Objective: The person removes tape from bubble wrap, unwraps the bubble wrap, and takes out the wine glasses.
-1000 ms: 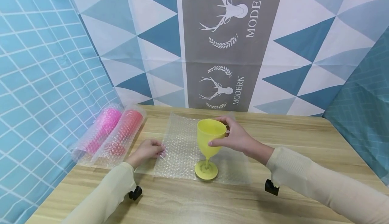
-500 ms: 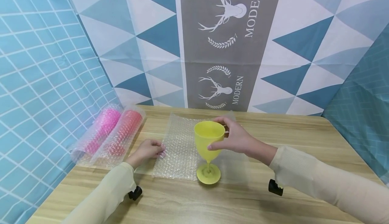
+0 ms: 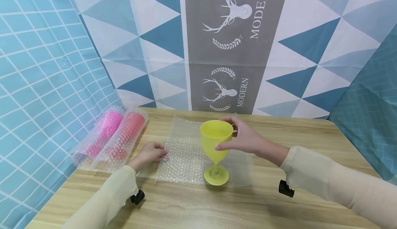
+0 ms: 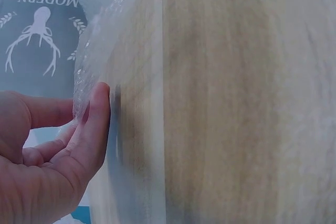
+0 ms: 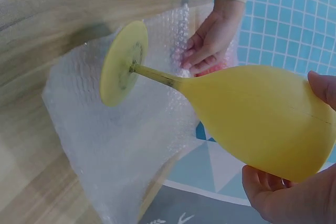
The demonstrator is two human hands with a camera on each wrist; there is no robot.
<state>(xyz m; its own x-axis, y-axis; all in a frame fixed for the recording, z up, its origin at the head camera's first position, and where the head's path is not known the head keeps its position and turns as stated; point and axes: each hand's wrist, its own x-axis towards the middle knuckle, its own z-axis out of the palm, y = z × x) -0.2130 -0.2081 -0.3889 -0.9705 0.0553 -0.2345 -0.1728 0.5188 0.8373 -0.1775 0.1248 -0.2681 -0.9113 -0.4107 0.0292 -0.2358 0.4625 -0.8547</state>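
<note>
A yellow plastic goblet (image 3: 214, 143) is upright in my right hand (image 3: 246, 139), which grips its bowl from the right, thumb at the front. In the right wrist view, the goblet's stem and round foot (image 5: 124, 62) overlap a sheet of clear bubble wrap (image 5: 100, 140). That bubble wrap (image 3: 183, 153) lies spread on the table beneath. At its left edge, my left hand (image 3: 149, 155) pinches the wrap. The left wrist view shows the bubble wrap (image 4: 107, 30) rising from between thumb and fingers of the left hand (image 4: 52, 156).
Two bubble-wrapped goblets, one pink (image 3: 107, 127) and one red (image 3: 128, 132), lie side by side at the table's left. The wooden table (image 3: 192, 205) meets a patterned wall cloth (image 3: 223, 56) at the back. A blue tiled cloth (image 3: 46, 84) stands on the left.
The right hand has shifted a little to the right with the goblet; the foot dipped toward the front edge, then moved slightly back. My left hand has stayed at the wrap's edge.
</note>
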